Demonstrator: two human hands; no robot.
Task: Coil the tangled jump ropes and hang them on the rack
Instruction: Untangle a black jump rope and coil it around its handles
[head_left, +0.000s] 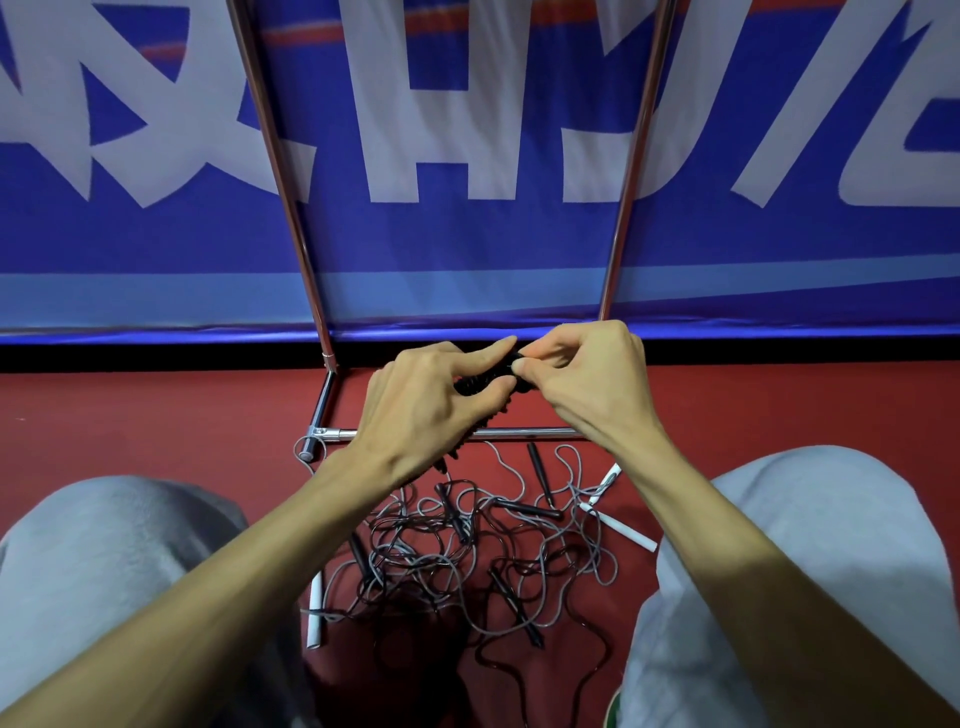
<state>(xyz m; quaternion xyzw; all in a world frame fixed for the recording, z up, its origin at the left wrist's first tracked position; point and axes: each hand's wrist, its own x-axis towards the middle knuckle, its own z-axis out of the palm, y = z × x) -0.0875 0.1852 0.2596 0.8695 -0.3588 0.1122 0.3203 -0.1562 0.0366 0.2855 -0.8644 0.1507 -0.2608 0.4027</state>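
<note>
- The tangle of jump ropes (467, 551) lies on the red floor (156, 415) between the person's grey-trousered knees (104, 545). Thin grey and black cords loop through each other. They look light and limp, and probably a bit springy, so they are likely to snag rather than slide free.
- Stiff handles stick out of the heap: a white handle (315, 618) at the near left, another white one (623, 531) at the right, and a black handle (537, 470) further in. These are the firm places to take hold and to trace one rope out by.
- Above the heap, the left hand (415, 410) curls its fingers round a black ribbed piece (480, 382). The right hand (587, 374) pinches its end between thumb and forefinger. I cannot tell whether it is a grip or a beaded cord.
- Just beyond is the rack (519, 431), a chrome base bar with two uprights rising in front of a blue banner (467, 234). No rope is seen hanging on it.
</note>
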